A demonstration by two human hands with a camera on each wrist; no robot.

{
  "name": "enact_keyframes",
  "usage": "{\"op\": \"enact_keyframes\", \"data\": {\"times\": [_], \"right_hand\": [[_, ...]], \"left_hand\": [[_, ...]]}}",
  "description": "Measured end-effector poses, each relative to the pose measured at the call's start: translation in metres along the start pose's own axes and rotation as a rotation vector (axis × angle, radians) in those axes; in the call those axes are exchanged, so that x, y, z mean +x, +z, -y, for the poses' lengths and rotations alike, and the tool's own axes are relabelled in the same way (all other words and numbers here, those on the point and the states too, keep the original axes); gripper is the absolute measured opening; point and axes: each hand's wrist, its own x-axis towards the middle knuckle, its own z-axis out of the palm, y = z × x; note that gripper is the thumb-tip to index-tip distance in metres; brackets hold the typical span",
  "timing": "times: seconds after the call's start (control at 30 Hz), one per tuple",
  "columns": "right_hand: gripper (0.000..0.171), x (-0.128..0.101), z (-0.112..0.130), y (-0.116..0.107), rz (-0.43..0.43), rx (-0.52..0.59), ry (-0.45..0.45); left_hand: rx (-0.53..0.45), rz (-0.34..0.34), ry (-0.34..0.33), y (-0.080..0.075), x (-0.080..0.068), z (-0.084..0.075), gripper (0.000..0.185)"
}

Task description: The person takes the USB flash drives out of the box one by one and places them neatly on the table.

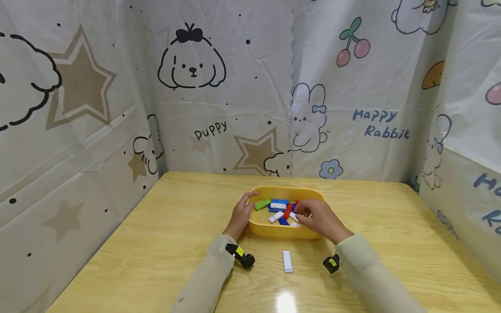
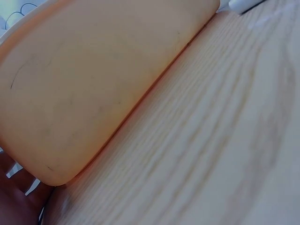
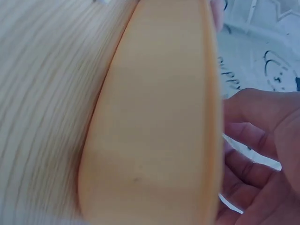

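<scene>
Head view showed a wooden desk (image 1: 195, 217) with a yellow bin (image 1: 287, 232) standing near the middle of its far edge, well apart from both far corners. Small oblong pieces lay jumbled inside: a green piece (image 1: 263, 204) at the left end, a red piece (image 1: 288, 211) tilted near the middle, blue pieces about it, and a white piece (image 1: 278, 206) resting among the blue toward the back. One loose white piece (image 1: 287, 261) lay outside, on the desk in front of the bin, its long side running toward the near edge. The left hand (image 1: 239, 217) touched the bin's left end; from the left wrist, its fingers showed a little spread against the end wall, with gaps between them. The right hand (image 1: 322, 219) reached over the front right of the rim, its fingers bent down beside a slanting white piece (image 1: 292, 216) inside; whether they pinched that piece or only touched it, I could not tell. A black wrist camera sat at each cuff, below pale sleeves (image 1: 207, 274). Beyond the far edge hung a printed curtain (image 1: 250, 95) with stars, a puppy and a rabbit.
</scene>
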Motion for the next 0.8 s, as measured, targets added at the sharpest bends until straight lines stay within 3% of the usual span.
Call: {"op": "enact_keyframes", "data": {"times": [0.2, 0.5, 0.8], "right_hand": [[0.004, 0.011, -0.009, 0.009, 0.039, 0.002, 0.121], [0.007, 0.031, -0.014, 0.020, 0.081, -0.082, 0.224], [0.016, 0.035, -0.019, 0.026, 0.131, -0.099, 0.393]], "left_hand": [[0.019, 0.007, -0.014, -0.001, -0.003, 0.002, 0.038], [0.010, -0.009, -0.004, -0.002, -0.001, 0.001, 0.038], [0.017, -0.005, 0.000, 0.001, 0.000, 0.000, 0.038]]}}
